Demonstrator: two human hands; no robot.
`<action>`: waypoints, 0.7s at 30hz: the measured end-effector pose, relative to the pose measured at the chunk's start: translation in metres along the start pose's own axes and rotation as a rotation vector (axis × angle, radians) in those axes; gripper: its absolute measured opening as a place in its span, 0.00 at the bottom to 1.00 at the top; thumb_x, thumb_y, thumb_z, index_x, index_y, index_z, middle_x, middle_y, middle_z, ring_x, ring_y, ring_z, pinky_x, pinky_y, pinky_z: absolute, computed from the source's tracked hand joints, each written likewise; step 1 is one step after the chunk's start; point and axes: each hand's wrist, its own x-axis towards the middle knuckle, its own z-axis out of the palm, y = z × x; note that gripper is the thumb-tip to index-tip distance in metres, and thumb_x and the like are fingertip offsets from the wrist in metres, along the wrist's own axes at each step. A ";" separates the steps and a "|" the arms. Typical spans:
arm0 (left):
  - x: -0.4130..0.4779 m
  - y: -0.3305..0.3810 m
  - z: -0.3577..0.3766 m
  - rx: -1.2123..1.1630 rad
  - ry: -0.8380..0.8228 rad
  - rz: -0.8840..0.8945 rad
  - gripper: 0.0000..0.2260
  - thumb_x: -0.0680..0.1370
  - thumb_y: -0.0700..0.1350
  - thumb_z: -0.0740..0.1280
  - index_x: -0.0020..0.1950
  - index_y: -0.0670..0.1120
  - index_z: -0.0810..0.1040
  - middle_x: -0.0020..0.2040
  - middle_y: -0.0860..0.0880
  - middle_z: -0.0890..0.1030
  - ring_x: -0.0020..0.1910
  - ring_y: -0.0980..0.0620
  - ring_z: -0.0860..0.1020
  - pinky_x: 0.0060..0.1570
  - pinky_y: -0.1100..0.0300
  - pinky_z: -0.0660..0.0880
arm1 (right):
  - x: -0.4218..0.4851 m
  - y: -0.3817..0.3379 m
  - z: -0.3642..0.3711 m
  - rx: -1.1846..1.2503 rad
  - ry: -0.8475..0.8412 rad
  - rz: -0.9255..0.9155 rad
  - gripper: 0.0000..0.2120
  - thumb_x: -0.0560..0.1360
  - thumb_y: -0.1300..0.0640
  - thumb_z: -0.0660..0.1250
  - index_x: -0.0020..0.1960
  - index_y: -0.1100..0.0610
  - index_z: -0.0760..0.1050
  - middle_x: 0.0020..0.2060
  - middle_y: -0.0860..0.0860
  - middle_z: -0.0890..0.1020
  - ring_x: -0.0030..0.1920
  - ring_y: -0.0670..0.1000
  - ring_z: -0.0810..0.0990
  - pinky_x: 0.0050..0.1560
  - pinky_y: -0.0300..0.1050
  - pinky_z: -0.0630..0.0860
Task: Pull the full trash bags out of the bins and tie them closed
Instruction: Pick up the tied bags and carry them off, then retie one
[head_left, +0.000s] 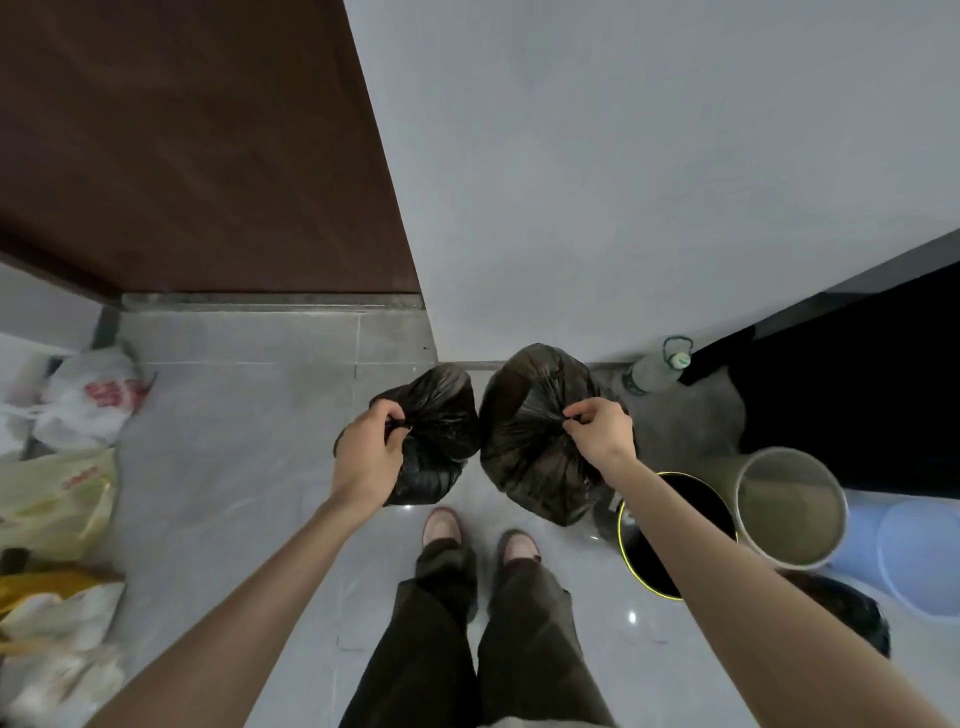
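Two full black trash bags hang above the pale tiled floor in front of my feet. My left hand (370, 453) is closed on the gathered neck of the smaller left bag (441, 415). My right hand (600, 434) pinches the bunched top of the larger right bag (530, 441). The two bags nearly touch. At my right stand a black bin with a yellow-green rim (691, 506) and a grey-beige bin (789, 506), both without a bag inside. My right forearm crosses over the black bin.
A brown door (197, 145) and white wall stand ahead. Several white and yellow plastic bags (62, 467) lie along the left. A clear water bottle (655, 370) sits by the wall, a light-blue bucket (914, 561) at far right, and another dark bag (852, 613) beside it.
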 end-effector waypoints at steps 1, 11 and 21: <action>0.011 -0.006 0.005 0.002 0.001 0.013 0.05 0.76 0.39 0.66 0.51 0.43 0.76 0.48 0.47 0.82 0.48 0.47 0.80 0.48 0.57 0.73 | 0.009 -0.001 0.008 0.027 -0.002 0.032 0.08 0.76 0.62 0.66 0.54 0.59 0.80 0.42 0.51 0.76 0.47 0.51 0.76 0.48 0.37 0.67; 0.127 -0.078 0.108 0.059 -0.044 0.111 0.05 0.76 0.38 0.65 0.51 0.44 0.75 0.45 0.48 0.80 0.39 0.52 0.72 0.41 0.61 0.66 | 0.136 0.035 0.116 0.120 0.000 0.183 0.12 0.77 0.63 0.63 0.58 0.56 0.78 0.52 0.54 0.81 0.47 0.50 0.77 0.51 0.36 0.68; 0.206 -0.140 0.228 0.051 -0.058 0.098 0.05 0.76 0.37 0.64 0.50 0.44 0.75 0.44 0.49 0.78 0.39 0.51 0.71 0.40 0.59 0.67 | 0.258 0.095 0.206 0.103 -0.084 0.278 0.15 0.77 0.64 0.63 0.62 0.56 0.76 0.60 0.58 0.78 0.53 0.54 0.77 0.47 0.37 0.69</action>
